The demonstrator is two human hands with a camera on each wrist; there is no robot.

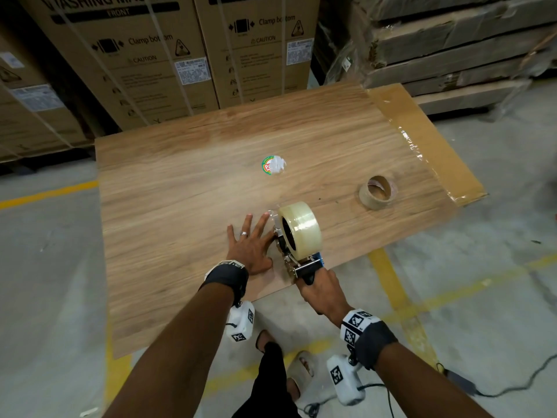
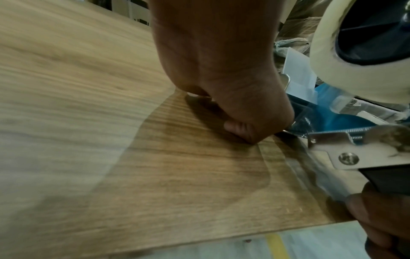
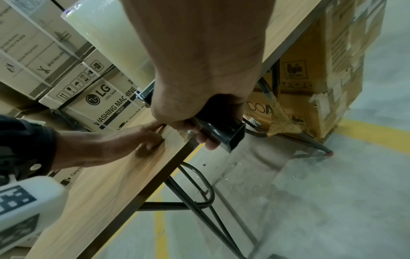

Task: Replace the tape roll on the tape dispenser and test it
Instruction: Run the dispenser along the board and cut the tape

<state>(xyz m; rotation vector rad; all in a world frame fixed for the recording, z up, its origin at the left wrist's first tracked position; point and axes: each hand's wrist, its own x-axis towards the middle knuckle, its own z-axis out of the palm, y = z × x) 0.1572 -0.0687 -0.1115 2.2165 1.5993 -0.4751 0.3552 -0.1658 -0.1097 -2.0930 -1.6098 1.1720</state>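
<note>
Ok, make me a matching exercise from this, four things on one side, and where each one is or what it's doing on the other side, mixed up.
Things:
1. new tape roll
2. empty cardboard core
3. left hand
4. right hand

States:
A. grips the dispenser handle
B. lies loose on the table, far right
C. mounted on the tape dispenser
D. fingers spread flat on the table

Pairs: 1-C, 2-B, 3-D, 4-A

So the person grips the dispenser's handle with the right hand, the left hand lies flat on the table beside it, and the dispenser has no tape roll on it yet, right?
Not quite: the tape dispenser already carries a full clear tape roll, as the head view shows. The empty cardboard core lies apart on the table. The rest holds: the right hand grips the handle, and the left hand lies flat beside it.
</note>
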